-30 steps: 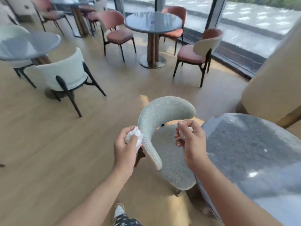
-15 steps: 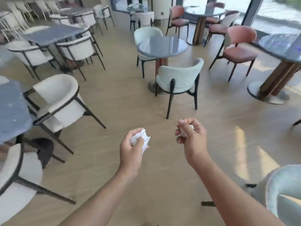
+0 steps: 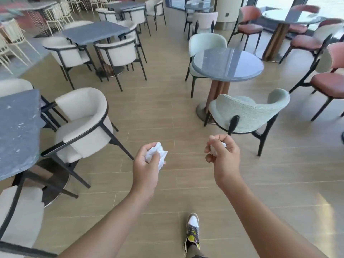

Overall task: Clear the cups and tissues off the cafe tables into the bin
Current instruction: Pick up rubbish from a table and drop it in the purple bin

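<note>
Tissue (image 3: pixel 157 154), a crumpled white wad, bulges from the left hand (image 3: pixel 147 165) at 7 o'clock. A second tissue (image 3: pixel 216 148), mostly hidden, shows in the right hand (image 3: pixel 224 158) at 4 o'clock. Both are carried in the air above the floor (image 3: pixel 167 112), well apart from any bench.

No bin and no cups are in view. The dark bench (image 3: pixel 16 131) at 9 o'clock, the round bench (image 3: pixel 227 64) at 1 o'clock and the square bench (image 3: pixel 95 32) at 11 o'clock all look bare, though blur hides the far ones. A white chair (image 3: pixel 83 123) at 9 o'clock and a green chair (image 3: pixel 247 112) at 3 o'clock flank the open lane ahead, their dark legs splayed out onto the floor. One shoe (image 3: pixel 192 231) steps forward at 6 o'clock.

The left fingers curl loosely round their wad, with much of it sticking out past them. The right fingers are clenched tight on theirs, and only a sliver shows.

The carry to the bin seems under way. The likelier slip is on the left: that loose hold could let the wad drop if the arm swings or brushes a chair back. A foot could also catch a splayed chair leg, since the lane narrows between the chairs. With the bin unseen, a wrong turn would lengthen the carry.
</note>
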### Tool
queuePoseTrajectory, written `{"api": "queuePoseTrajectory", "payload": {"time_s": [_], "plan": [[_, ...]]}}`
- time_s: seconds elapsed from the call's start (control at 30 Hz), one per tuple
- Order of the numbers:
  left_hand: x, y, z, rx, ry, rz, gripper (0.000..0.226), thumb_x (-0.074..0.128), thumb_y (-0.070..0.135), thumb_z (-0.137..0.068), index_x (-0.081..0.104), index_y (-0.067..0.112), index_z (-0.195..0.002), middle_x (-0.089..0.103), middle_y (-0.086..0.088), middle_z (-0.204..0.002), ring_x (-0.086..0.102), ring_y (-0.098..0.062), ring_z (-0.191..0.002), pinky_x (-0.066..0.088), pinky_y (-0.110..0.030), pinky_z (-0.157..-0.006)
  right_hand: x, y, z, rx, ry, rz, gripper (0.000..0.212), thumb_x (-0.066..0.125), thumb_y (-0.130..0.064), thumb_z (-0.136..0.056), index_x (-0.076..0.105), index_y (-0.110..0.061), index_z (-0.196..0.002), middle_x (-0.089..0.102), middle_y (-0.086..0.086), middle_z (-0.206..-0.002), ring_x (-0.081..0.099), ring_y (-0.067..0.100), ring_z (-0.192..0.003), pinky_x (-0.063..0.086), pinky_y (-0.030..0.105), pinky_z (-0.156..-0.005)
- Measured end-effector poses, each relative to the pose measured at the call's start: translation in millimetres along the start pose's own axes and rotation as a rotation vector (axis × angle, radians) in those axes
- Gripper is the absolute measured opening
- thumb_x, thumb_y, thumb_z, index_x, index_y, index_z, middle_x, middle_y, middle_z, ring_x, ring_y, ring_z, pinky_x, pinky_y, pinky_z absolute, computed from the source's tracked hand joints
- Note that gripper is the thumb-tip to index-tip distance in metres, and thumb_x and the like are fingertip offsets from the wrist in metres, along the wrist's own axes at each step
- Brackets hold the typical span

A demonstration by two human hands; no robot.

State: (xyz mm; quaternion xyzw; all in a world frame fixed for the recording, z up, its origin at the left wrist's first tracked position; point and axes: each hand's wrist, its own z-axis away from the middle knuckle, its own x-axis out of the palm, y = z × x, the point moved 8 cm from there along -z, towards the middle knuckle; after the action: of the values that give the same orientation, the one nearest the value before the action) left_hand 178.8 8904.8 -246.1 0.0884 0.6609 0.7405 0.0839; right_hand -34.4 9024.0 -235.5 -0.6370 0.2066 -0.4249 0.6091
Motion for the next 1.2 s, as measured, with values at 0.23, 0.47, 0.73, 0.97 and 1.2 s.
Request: {"api": "queuePoseTrajectory", "payload": {"time_s": [0.23,0.47,0.73,0.97,1.2], "plan": [[75,47,-180,-0.012,0.056,0.010,0.026,0.056,0.005,-0.100,0.069,0.023,-0.113,0.074,0.021,-0.090,0.072,-0.002,-0.078,0.060,-0.049,-0.087,76,-33,-207,0.005,-0.059,0.024,0.012,0.069,-0.021,-0.080,0.057,-0.018,-0.078,0.054,-0.002,-0.066,0.055,0.017,-0.067,0.039,0.030,-0.053],[114,61,-355,-0.007,0.122,0.054,0.024,0.057,0.006,-0.100,0.069,0.024,-0.111,0.073,0.022,-0.090,0.072,-0.001,-0.076,0.059,-0.053,-0.089,164,-25,-378,0.010,-0.136,0.068,0.010,0.068,-0.021,-0.081,0.059,-0.017,-0.080,0.058,0.003,-0.073,0.055,0.017,-0.066,0.040,0.029,-0.053],[138,67,-611,-0.021,0.103,0.079,0.023,0.059,0.008,-0.100,0.070,0.025,-0.111,0.073,0.013,-0.105,0.075,-0.011,-0.092,0.062,-0.043,-0.085,302,14,-588,0.023,-0.119,0.052,0.013,0.069,-0.014,-0.086,0.057,-0.017,-0.081,0.059,0.000,-0.072,0.054,0.018,-0.065,0.039,0.029,-0.052],[181,120,-819,0.003,0.040,0.072,0.021,0.061,0.010,-0.100,0.070,0.026,-0.108,0.075,0.014,-0.099,0.075,-0.010,-0.094,0.061,-0.034,-0.078,406,11,-763,0.055,-0.146,0.092,0.012,0.068,-0.011,-0.092,0.061,-0.015,-0.084,0.060,0.001,-0.075,0.056,0.018,-0.068,0.040,0.030,-0.055],[256,126,-1010,0.005,0.016,0.064,0.015,0.063,0.012,-0.099,0.069,0.023,-0.107,0.076,0.012,-0.092,0.074,-0.013,-0.082,0.059,-0.029,-0.073,456,26,-955,0.059,-0.089,0.065,0.014,0.068,-0.023,-0.079,0.060,-0.015,-0.086,0.059,0.006,-0.080,0.055,0.019,-0.069,0.039,0.031,-0.054]]}}
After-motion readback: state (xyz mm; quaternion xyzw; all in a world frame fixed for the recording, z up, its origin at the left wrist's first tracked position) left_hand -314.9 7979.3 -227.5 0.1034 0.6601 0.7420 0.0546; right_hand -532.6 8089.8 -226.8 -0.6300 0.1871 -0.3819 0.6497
